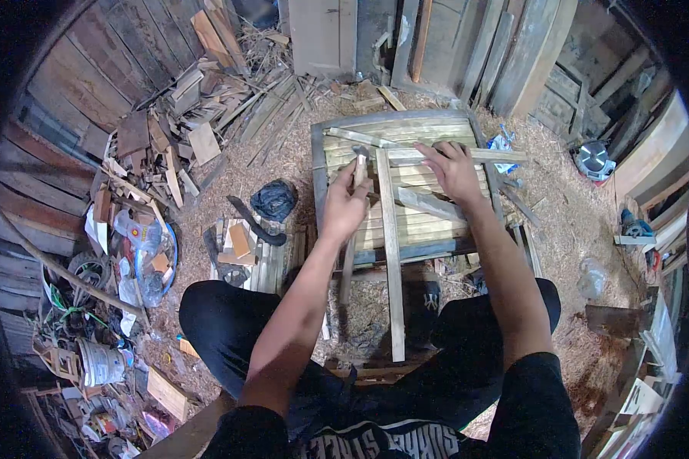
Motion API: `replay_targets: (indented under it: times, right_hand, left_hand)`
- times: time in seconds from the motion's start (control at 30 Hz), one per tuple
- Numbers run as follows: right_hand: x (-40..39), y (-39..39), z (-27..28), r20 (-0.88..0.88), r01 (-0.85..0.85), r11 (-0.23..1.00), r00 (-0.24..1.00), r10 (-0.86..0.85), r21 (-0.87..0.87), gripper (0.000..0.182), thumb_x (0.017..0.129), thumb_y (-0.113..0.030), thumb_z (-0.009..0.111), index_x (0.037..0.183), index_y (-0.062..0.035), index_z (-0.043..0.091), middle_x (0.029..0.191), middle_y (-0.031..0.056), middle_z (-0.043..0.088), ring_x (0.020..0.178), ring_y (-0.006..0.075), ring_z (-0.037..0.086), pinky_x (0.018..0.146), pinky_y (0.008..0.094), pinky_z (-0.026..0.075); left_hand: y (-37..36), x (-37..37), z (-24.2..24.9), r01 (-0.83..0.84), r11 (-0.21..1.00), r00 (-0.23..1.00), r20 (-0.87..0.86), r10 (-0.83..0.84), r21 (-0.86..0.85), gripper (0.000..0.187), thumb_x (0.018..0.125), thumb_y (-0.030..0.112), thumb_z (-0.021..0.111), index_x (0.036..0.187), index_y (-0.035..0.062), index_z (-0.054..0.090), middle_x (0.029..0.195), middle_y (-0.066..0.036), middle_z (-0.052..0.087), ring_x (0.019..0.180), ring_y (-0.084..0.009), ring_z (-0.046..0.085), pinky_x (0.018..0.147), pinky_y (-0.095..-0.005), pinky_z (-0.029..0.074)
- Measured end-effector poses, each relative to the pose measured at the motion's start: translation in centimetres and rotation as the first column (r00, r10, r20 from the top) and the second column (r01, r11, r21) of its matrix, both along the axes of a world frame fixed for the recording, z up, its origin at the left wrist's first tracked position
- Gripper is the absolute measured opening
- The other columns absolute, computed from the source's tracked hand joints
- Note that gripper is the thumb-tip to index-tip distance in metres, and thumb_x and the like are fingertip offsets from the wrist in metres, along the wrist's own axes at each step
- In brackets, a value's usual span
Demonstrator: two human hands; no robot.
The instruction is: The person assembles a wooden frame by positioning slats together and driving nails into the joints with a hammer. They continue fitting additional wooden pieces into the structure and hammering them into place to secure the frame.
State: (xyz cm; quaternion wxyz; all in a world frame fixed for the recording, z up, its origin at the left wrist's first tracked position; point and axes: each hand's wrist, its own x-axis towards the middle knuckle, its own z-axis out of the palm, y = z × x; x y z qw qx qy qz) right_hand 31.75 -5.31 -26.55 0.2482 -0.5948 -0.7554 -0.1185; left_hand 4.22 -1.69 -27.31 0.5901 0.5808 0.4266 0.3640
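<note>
My left hand is closed around the wooden handle of what looks like a hammer, its dark head pointing away from me. My right hand lies over a crosswise wooden strip, fingers bent over it and the thumb and a finger pointing left. A long upright strip meets the crosswise one between my hands and reaches down between my knees. Another thin slat slants at the far side. Under them is a slatted wooden panel with a dark frame. Whether a nail is between my right fingers cannot be seen.
A black plastic bag and a curved dark piece are left of the panel. Scrap wood is heaped at the back left. A circular saw-like tool sits at right. A white bucket stands lower left.
</note>
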Motion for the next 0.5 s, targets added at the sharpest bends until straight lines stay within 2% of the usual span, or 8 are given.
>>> replay_targets:
  times: [0.03,0.13,0.23,0.3,0.33,0.4,0.43,0.5]
  right_hand:
    - [0.1,0.0,-0.2,0.015,0.004,1.0,1.0,-0.005,0.011,0.043,0.097,-0.028,0.064,0.14,-0.029,0.063,0.106,0.0082,0.064,0.106,0.0299,0.06,0.101,0.0515,0.044]
    - [0.2,0.0,-0.6,0.033,0.028,0.999,0.999,-0.029,0.026,0.043,0.098,-0.03,0.062,0.141,-0.0301,0.062,0.106,0.0085,0.064,0.106,0.0306,0.06,0.101,0.0512,0.044]
    - [0.3,0.0,-0.6,0.036,0.02,1.0,0.999,-0.021,0.023,0.043,0.099,-0.031,0.061,0.143,-0.0311,0.061,0.105,0.0087,0.063,0.105,0.0311,0.059,0.101,0.0513,0.044]
    - [0.2,0.1,-0.5,0.027,0.016,1.0,0.999,-0.017,0.021,0.044,0.099,-0.032,0.06,0.143,-0.0316,0.06,0.105,0.0089,0.063,0.105,0.0312,0.059,0.101,0.0513,0.044]
    - [0.1,0.0,-0.4,0.018,0.016,1.0,1.0,-0.016,0.021,0.044,0.099,-0.032,0.06,0.143,-0.032,0.06,0.105,0.009,0.063,0.105,0.0313,0.059,0.101,0.0513,0.043]
    - [0.0,0.0,-0.2,0.011,0.035,0.999,0.999,-0.035,-0.014,0.044,0.099,-0.033,0.06,0.143,-0.0323,0.06,0.105,0.0091,0.063,0.105,0.0314,0.059,0.101,0.0511,0.043]
    - [0.0,-0.1,-0.2,0.005,0.05,0.998,0.999,-0.05,-0.049,0.044,0.1,-0.033,0.06,0.144,-0.0325,0.06,0.105,0.0093,0.063,0.105,0.0315,0.059,0.101,0.0508,0.043]
    - [0.0,-0.1,-0.2,0.002,0.043,0.998,0.999,-0.043,-0.035,0.044,0.1,-0.033,0.06,0.143,-0.0325,0.061,0.105,0.0094,0.063,0.105,0.0316,0.059,0.101,0.0508,0.043]
  left_hand:
    - [-0.2,0.2,-0.2,0.001,1.0,1.0,-0.004,-0.001,-0.002,0.05,0.11,0.013,0.048,0.158,0.0123,0.036,0.103,-0.007,0.065,0.05,-0.0079,0.05,0.039,-0.0249,0.04]
    - [-0.8,0.7,1.8,-0.032,0.999,0.977,0.211,0.039,-0.04,0.051,0.11,0.014,0.047,0.16,0.0135,0.035,0.099,-0.006,0.064,0.05,-0.0067,0.049,0.039,-0.0253,0.04]
    - [-1.1,0.2,3.1,-0.025,0.994,0.997,0.068,0.032,-0.102,0.052,0.109,0.012,0.046,0.16,0.0144,0.036,0.094,-0.003,0.063,0.055,-0.0074,0.052,0.045,-0.0245,0.046]
    - [-0.7,0.6,2.4,-0.067,0.987,0.977,-0.19,0.096,0.149,0.049,0.107,0.011,0.048,0.156,0.0133,0.045,0.088,-0.003,0.063,0.064,-0.0104,0.059,0.059,-0.0271,0.053]
    - [-1.0,0.9,2.6,-0.066,0.987,0.977,-0.19,0.093,0.147,0.049,0.107,0.011,0.048,0.156,0.0133,0.045,0.088,-0.003,0.063,0.064,-0.0104,0.059,0.059,-0.0271,0.053]
    - [-1.8,1.4,3.5,-0.143,0.964,0.951,-0.238,0.196,0.224,0.048,0.103,0.017,0.054,0.15,0.0099,0.052,0.088,-0.02,0.072,0.075,-0.0268,0.072,0.077,-0.0415,0.057]
    - [-2.0,1.5,3.7,-0.141,0.965,0.952,-0.238,0.193,0.221,0.048,0.103,0.017,0.054,0.15,0.0099,0.052,0.088,-0.02,0.072,0.075,-0.0268,0.072,0.077,-0.0415,0.057]
    - [-2.2,1.6,3.9,-0.126,0.917,0.89,-0.366,0.273,0.378,0.05,0.102,0.017,0.051,0.151,0.0092,0.05,0.096,-0.028,0.072,0.085,-0.0395,0.073,0.081,-0.0452,0.056]
